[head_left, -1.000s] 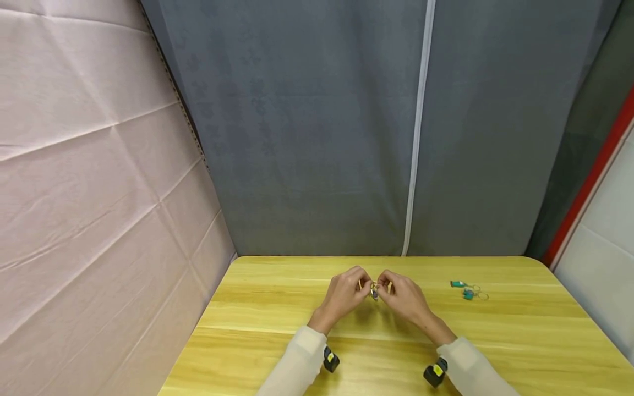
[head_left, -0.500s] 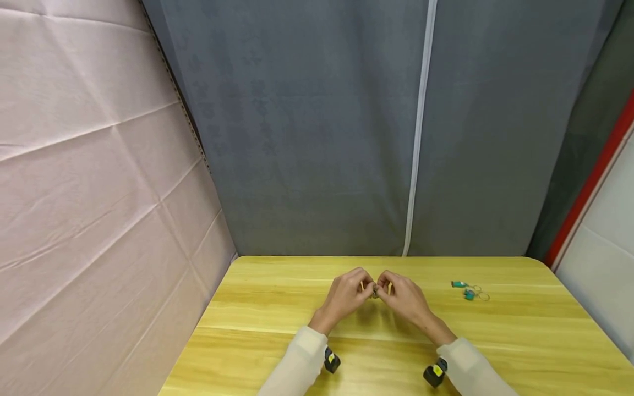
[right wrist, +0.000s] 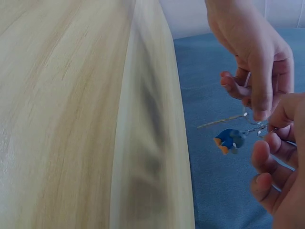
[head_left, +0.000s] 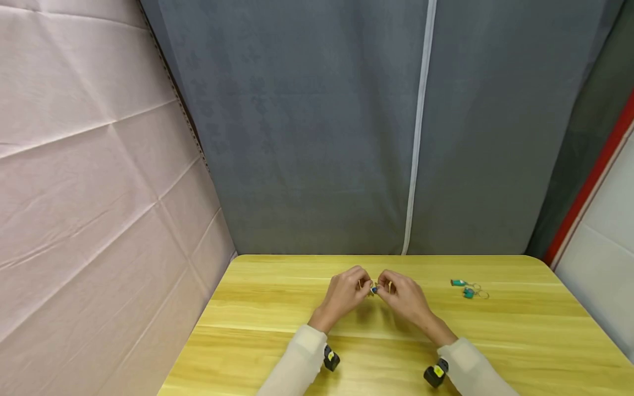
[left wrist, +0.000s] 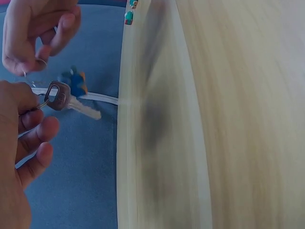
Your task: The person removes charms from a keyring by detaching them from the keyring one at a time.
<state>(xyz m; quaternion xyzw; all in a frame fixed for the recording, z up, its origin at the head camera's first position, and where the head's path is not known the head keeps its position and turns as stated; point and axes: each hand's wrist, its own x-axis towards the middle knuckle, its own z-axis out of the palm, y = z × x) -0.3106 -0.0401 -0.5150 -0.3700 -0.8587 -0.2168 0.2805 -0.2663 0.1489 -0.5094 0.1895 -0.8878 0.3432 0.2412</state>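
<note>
Both hands meet in the air above the table's far half. My left hand (head_left: 343,294) pinches a metal ring that carries a key (left wrist: 59,97); the blade points away from the fingers in the left wrist view. Opposite it, my right hand (head_left: 403,297) pinches the ring end of a keychain. A small blue figure charm (right wrist: 229,140) with orange feet dangles from its short chain in the right wrist view. The two rings lie very close together at the fingertips. Whether they are linked I cannot tell.
Two more keychains lie to the right on the wooden table (head_left: 247,341): a green charm (head_left: 458,282) and a teal charm (head_left: 468,293), each with a ring. A grey curtain (head_left: 317,137) hangs behind the table, and pale cloth (head_left: 99,192) covers the left side.
The hands stay almost in place, fingertips close together. Between them, the hanging key and charm have swung and turned, and the blue charm shows more clearly now.
</note>
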